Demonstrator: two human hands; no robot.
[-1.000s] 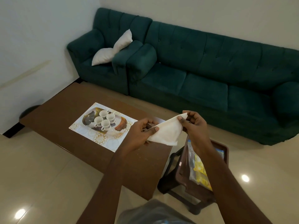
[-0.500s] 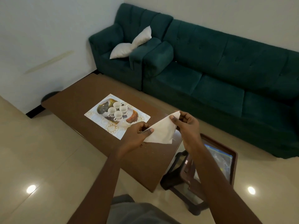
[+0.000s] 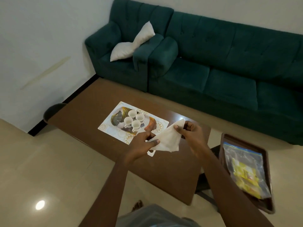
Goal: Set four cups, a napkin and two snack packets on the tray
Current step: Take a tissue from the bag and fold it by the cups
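Observation:
A white napkin [image 3: 167, 140] hangs between both hands above the brown table [image 3: 91, 102]. My left hand [image 3: 142, 143] pinches its lower left corner and my right hand [image 3: 191, 133] holds its upper right corner. Several white cups [image 3: 133, 119] stand close together on a patterned rectangular tray [image 3: 108, 126] in the middle of the table, just left of my hands. A clear bag with yellow snack packets [image 3: 246, 172] lies on a small brown side table [image 3: 268, 161] at the right.
A dark green sofa [image 3: 229, 63] and matching armchair [image 3: 118, 51] with white cushions [image 3: 131, 45] stand behind the table. A white wall runs along the left. Glossy beige tile floor [image 3: 41, 177] lies in front. My foot shows at the bottom.
The view has swung right and down, so the tray and table sit more central. Both hands with the napkin have come lower and nearer the tray. The snack bag is more in view.

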